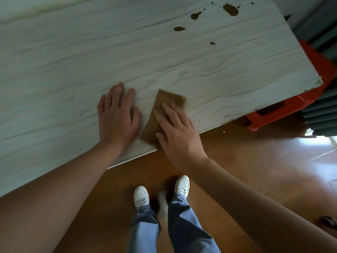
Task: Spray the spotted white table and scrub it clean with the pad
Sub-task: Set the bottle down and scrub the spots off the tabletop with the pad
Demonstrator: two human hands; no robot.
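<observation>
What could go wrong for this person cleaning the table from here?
The pad lies at the near edge of the table under the right hand; a pull backward might slide it off. The brown spots sit far away, so reaching may mean leaning on the flat left hand. No spray bottle is in view.

No readable text, label, brand or number anywhere in view.

A red stool sits at the right edge of the frame, partly under a corner. Grey pleated curtain hangs beside it. Brown glossy floor fills the lower frame, with white shoes and blue jeans at bottom centre.
</observation>
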